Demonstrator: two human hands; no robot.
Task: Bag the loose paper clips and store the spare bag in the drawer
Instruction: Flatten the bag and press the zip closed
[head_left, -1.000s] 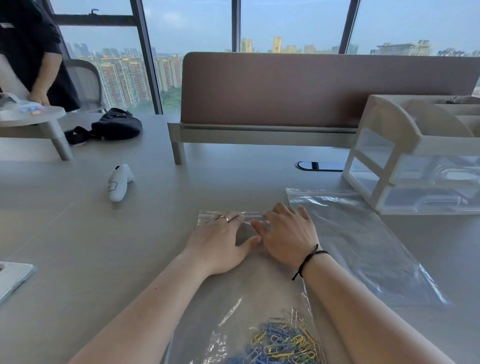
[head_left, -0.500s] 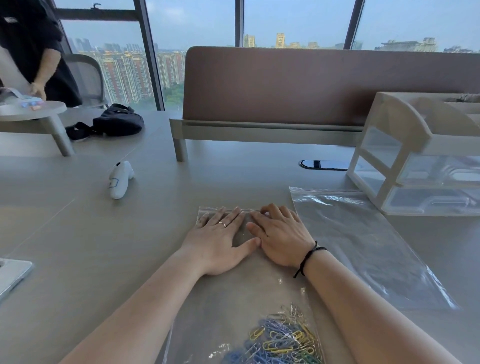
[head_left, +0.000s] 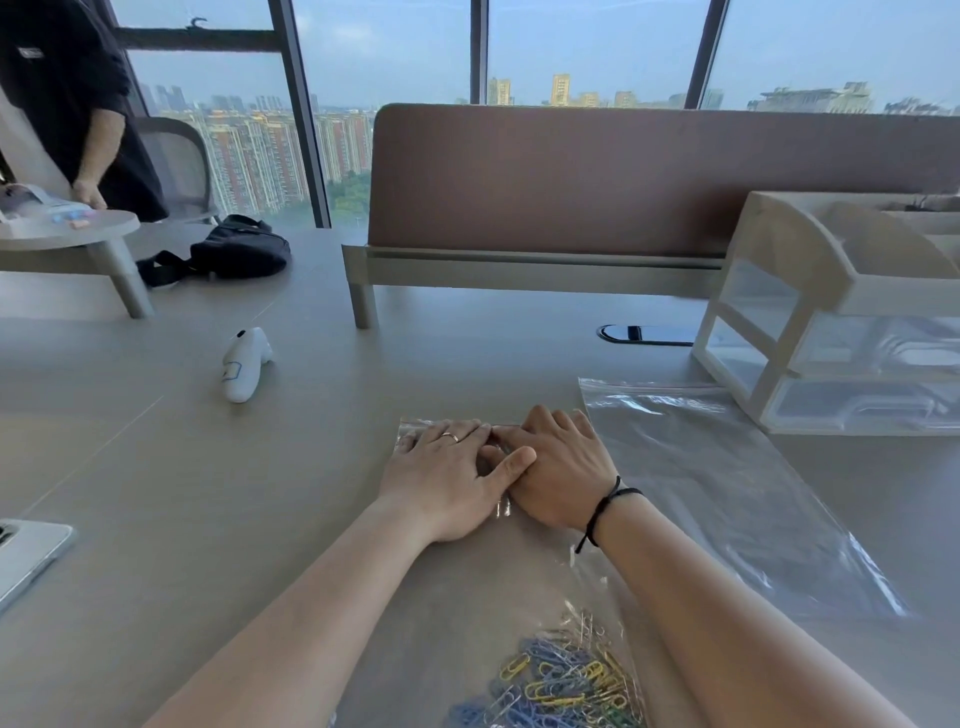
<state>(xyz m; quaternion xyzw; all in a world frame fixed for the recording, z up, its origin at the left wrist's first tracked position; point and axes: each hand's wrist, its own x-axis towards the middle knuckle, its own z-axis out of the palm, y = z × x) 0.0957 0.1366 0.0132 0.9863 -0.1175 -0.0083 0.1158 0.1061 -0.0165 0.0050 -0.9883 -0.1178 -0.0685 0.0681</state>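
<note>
Both hands' fingers (head_left: 462, 434) lie flat—gripping nothing—on crinkly clear bag (head_left: 457, 582).

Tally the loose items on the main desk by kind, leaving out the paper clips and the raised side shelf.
Clear zip bags: 2, the bag with clips and the spare bag
Drawer organizer: 1
White handheld controller: 1
Black pouch: 1
Silver device at the left edge: 1
Total: 6
</note>
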